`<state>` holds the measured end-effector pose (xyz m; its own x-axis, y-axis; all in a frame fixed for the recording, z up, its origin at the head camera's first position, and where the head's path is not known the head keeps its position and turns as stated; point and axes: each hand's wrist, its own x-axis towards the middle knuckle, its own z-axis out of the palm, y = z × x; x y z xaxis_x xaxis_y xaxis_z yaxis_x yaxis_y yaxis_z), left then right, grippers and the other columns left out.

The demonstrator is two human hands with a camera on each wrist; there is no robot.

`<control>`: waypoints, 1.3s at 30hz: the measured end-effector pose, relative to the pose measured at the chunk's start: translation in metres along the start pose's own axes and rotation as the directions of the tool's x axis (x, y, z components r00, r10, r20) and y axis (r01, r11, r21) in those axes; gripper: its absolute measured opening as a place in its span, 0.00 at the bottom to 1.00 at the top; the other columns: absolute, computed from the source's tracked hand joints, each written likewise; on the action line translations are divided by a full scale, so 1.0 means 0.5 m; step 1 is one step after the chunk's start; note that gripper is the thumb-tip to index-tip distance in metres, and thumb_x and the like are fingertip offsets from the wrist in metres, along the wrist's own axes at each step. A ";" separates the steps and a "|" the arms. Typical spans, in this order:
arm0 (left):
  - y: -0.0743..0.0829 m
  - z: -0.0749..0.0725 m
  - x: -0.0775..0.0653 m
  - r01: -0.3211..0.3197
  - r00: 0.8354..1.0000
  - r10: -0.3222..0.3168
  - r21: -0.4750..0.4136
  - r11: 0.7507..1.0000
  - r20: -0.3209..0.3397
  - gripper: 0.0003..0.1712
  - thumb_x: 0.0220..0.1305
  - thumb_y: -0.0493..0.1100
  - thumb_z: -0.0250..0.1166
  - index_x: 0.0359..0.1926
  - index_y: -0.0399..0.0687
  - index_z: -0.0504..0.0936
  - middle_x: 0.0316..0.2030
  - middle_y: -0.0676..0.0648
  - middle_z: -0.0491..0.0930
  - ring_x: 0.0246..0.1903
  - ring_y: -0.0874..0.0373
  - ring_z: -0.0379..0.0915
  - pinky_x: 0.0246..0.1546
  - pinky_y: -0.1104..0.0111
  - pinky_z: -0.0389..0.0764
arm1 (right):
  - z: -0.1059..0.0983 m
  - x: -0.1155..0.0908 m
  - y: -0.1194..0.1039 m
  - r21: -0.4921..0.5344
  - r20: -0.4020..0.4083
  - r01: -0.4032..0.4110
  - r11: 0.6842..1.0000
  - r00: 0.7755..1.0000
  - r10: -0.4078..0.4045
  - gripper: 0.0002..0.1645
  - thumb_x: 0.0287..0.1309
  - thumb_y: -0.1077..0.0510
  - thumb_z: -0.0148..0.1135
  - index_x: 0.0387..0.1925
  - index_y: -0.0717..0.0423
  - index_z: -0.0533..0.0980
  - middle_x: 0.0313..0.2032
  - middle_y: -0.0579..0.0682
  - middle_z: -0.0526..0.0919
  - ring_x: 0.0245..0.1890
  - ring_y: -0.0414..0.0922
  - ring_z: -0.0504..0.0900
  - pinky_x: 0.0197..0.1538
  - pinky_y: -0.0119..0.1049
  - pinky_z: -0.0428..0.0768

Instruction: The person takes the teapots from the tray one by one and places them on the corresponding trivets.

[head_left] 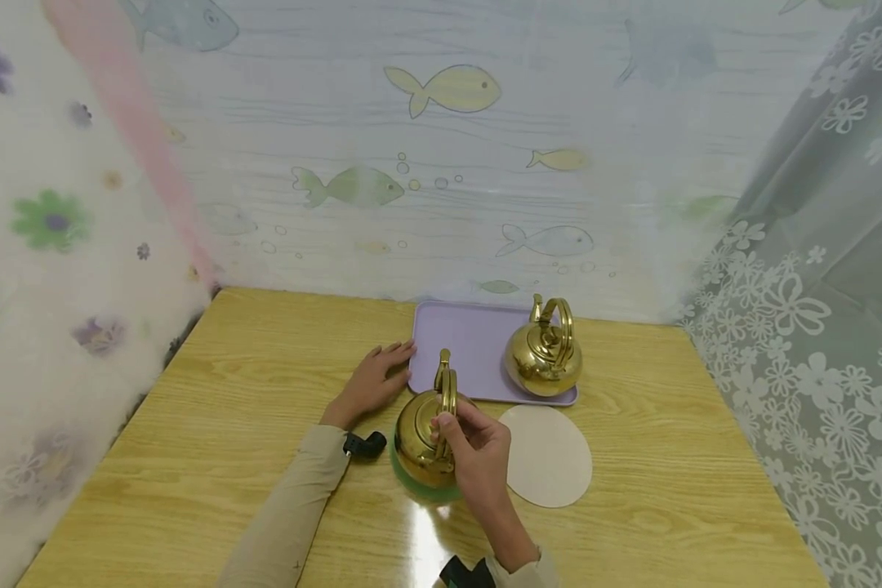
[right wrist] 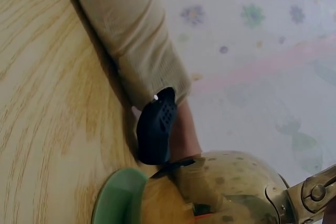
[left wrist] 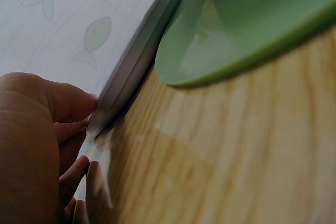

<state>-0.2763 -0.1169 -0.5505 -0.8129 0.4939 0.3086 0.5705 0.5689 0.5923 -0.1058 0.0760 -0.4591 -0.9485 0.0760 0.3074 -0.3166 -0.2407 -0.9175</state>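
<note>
A brass kettle [head_left: 416, 437] is over a round green mat [head_left: 428, 492]; whether its base touches the mat I cannot tell. My right hand [head_left: 483, 457] grips its upright handle, thumb on the near side. The kettle's shiny body [right wrist: 236, 182] fills the bottom of the right wrist view. My left hand [head_left: 371, 384] rests at the left edge of the lilac tray [head_left: 459, 331], fingers fairly straight. In the left wrist view the thumb of my left hand [left wrist: 31, 140] touches the tray's corner. A second brass kettle [head_left: 544, 359] stands on the tray's right end.
A round cream mat [head_left: 550, 457] lies right of the green one, in front of the tray. All stand on a wood-grain table [head_left: 265, 343]. A fish-patterned curtain [head_left: 441, 204] hangs behind the table, with flowered ones on both sides.
</note>
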 end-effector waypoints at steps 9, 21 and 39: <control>-0.003 0.001 0.002 -0.007 1.000 0.007 0.014 1.000 0.006 0.30 0.73 0.44 0.58 0.71 0.37 0.71 0.72 0.42 0.68 0.72 0.38 0.61 0.77 0.42 0.51 | -0.006 0.006 0.000 -0.018 0.049 0.023 1.000 0.999 -0.022 0.17 0.68 0.71 0.59 0.52 0.83 0.76 0.32 0.47 0.87 0.29 0.39 0.85 0.36 0.32 0.87; -0.001 0.003 0.003 -0.006 1.000 0.006 0.001 1.000 -0.003 0.29 0.73 0.44 0.59 0.71 0.37 0.72 0.72 0.41 0.68 0.72 0.38 0.62 0.76 0.42 0.51 | -0.017 0.011 -0.004 0.005 0.093 0.002 1.000 0.996 -0.003 0.18 0.67 0.71 0.59 0.51 0.86 0.75 0.34 0.49 0.88 0.30 0.38 0.85 0.37 0.31 0.87; -0.002 0.002 0.003 0.016 1.000 -0.016 -0.012 1.000 0.020 0.29 0.75 0.45 0.58 0.72 0.39 0.70 0.73 0.43 0.67 0.74 0.40 0.59 0.77 0.43 0.49 | -0.027 0.013 -0.003 0.019 0.146 -0.070 0.997 0.987 0.067 0.20 0.66 0.69 0.62 0.53 0.85 0.74 0.35 0.44 0.87 0.31 0.36 0.85 0.38 0.28 0.86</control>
<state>-0.2779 -0.1164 -0.5514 -0.8193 0.4979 0.2843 0.5559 0.5685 0.6064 -0.1116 0.0901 -0.4589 -0.9567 -0.0826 0.2791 -0.2490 -0.2640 -0.9318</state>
